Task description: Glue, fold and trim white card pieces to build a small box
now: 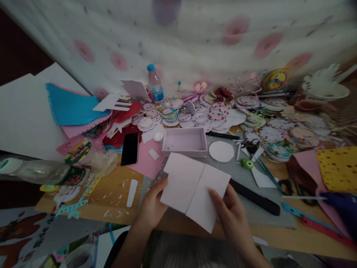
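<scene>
Both of my hands hold one pale pink sheet of paper (192, 188) with a crease down its middle, just above the near edge of the table. My left hand (152, 206) grips its left edge, thumb on top. My right hand (232, 216) pinches its lower right part, thumb lying on the sheet. Just beyond the sheet stands a shallow pale pink paper box (185, 142), open at the top and empty. A white paper disc (221, 151) lies to the right of the box.
A black phone (130, 149) lies left of the box. A black ruler (255, 198) and scissors (292, 186) lie to the right. Several printed paper discs (212, 111) cover the far side, with a water bottle (155, 83). A lying plastic bottle (47, 172) is at left.
</scene>
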### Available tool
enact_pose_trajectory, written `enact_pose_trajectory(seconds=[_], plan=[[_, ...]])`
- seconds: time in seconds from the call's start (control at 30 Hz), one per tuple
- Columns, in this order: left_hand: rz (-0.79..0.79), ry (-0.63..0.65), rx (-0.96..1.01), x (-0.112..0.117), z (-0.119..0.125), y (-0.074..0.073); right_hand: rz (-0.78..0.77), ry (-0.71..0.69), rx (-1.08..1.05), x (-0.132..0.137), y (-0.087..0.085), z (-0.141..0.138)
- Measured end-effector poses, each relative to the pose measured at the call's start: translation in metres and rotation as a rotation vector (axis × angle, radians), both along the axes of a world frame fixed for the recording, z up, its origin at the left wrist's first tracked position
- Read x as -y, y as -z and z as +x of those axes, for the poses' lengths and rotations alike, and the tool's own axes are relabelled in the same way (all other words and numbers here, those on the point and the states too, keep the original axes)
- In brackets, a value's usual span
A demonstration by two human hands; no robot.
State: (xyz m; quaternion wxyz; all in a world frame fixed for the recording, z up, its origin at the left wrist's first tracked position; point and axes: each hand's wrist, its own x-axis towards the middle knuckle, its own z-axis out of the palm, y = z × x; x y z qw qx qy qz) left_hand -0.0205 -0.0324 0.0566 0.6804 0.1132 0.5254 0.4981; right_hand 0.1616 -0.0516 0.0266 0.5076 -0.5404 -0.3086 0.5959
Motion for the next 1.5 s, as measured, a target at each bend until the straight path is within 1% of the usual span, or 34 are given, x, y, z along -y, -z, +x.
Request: enact_pose_trajectory(seconds=[0.07, 0.13, 0.2, 0.27, 0.3, 0.33, 0.37, 0.47, 0.5, 0.53, 0.57, 0.63, 0.7, 0.8, 1.0, 1.17, 1.3, 1.4, 1.5], plan=[[0.118, 0.04, 0.052, 0.004, 0.007, 0.005, -0.011, 0.07, -0.024, 0.002, 0.005, -0.001], [0.232, 0.08, 0.044, 0.009, 0.015, 0.009, -0.035, 0.074, -0.018, 0.004, 0.01, -0.001], [0.258, 0.061, -0.059, 0.013, 0.019, 0.01, -0.052, 0.001, 0.006, 0.005, 0.014, 0.003], [0.236, 0.023, -0.184, 0.014, 0.016, 0.006, -0.031, -0.095, 0.03, 0.003, 0.014, 0.012], [0.233, 0.034, -0.226, 0.013, 0.012, 0.001, -0.006, -0.144, 0.037, 0.0, 0.012, 0.018], [0.24, 0.07, -0.254, 0.012, 0.007, -0.003, 0.02, -0.194, 0.043, -0.003, 0.009, 0.024], [0.251, 0.134, -0.27, 0.011, 0.001, -0.009, 0.045, -0.253, 0.045, -0.006, 0.005, 0.029], [0.24, 0.377, -0.305, 0.006, -0.012, -0.022, 0.041, -0.424, 0.041, -0.014, -0.01, 0.035], [0.229, 0.427, -0.315, 0.005, -0.014, -0.024, 0.013, -0.447, 0.042, -0.014, -0.014, 0.034], [0.219, 0.448, -0.324, 0.003, -0.014, -0.025, -0.02, -0.445, 0.041, -0.014, -0.018, 0.031], [0.212, 0.448, -0.331, 0.002, -0.013, -0.025, -0.051, -0.427, 0.035, -0.014, -0.021, 0.028], [0.209, 0.397, -0.333, 0.001, -0.008, -0.023, -0.083, -0.351, 0.028, -0.011, -0.025, 0.021], [0.217, 0.344, -0.328, 0.001, -0.003, -0.019, -0.079, -0.284, 0.03, -0.008, -0.025, 0.017], [0.24, 0.281, -0.334, 0.002, 0.003, -0.014, -0.05, -0.243, 0.023, -0.004, -0.023, 0.016], [0.228, 0.211, -0.342, 0.002, 0.003, -0.016, 0.019, -0.276, -0.018, -0.001, -0.024, 0.017], [0.238, 0.142, -0.341, 0.001, 0.0, -0.017, -0.004, -0.342, -0.027, -0.001, -0.026, 0.015], [0.255, 0.115, -0.313, 0.002, 0.001, -0.017, -0.011, -0.332, -0.035, -0.001, -0.026, 0.013], [0.248, 0.076, -0.285, 0.003, 0.003, -0.015, 0.016, -0.316, -0.02, -0.003, -0.026, 0.013], [0.278, 0.014, -0.264, 0.003, 0.004, -0.01, 0.069, -0.372, 0.043, -0.005, -0.024, 0.017]])
